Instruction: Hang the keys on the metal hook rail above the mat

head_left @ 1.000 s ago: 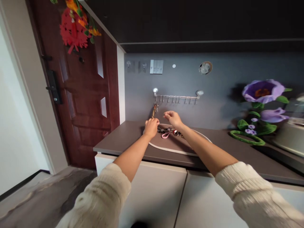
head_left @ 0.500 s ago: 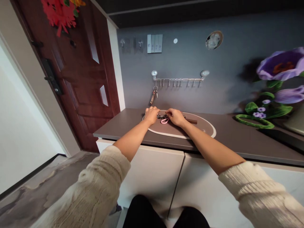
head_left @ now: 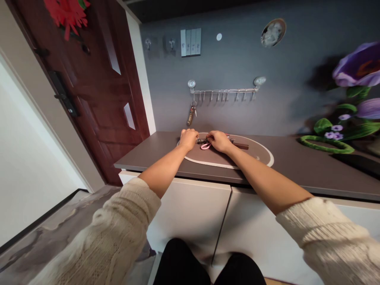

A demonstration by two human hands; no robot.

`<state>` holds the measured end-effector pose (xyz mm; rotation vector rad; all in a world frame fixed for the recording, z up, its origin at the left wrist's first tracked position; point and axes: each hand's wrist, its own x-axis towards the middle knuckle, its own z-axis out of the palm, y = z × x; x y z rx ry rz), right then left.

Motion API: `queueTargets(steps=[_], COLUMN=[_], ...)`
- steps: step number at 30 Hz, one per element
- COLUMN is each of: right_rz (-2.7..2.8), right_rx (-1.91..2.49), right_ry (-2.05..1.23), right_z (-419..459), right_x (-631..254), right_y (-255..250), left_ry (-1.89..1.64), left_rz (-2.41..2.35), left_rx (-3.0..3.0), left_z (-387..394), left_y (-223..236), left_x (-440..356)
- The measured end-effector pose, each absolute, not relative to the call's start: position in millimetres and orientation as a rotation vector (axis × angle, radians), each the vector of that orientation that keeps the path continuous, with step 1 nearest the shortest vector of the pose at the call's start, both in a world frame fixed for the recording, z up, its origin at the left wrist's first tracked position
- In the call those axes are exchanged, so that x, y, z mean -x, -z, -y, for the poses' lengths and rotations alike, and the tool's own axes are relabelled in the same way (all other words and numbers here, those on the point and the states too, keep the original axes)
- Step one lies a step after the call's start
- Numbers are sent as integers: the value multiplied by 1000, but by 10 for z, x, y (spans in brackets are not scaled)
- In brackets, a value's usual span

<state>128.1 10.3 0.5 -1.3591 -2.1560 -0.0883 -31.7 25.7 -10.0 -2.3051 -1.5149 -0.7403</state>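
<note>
I see 1 hook rail; above it, 2 wall hooks and 1 disc; below it, 2 hands, 1 pink loop.

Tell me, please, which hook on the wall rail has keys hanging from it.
The leftmost hook, at the end of the rail nearest the door: it bears a key ring, while the others hang empty.

Right hand partly hides pink loop; right edge cuts 2 purple flowers.

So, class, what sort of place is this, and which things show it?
Probably a home entryway: there is a panelled door with a handle lock, and keys hang from a hook rail above the counter.
</note>
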Motion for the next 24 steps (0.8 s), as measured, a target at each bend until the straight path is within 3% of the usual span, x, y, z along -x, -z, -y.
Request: queueTargets(steps=[24], right_rz=[2156], right_rx=[1318], right_ry=[78], right_z=[-76], right_x=[-1293], right_y=[-45], left_ry=[1055], left_rz=[1401], left_rx=[2253], left_z=[-138], left_y=[-6], left_x=[271])
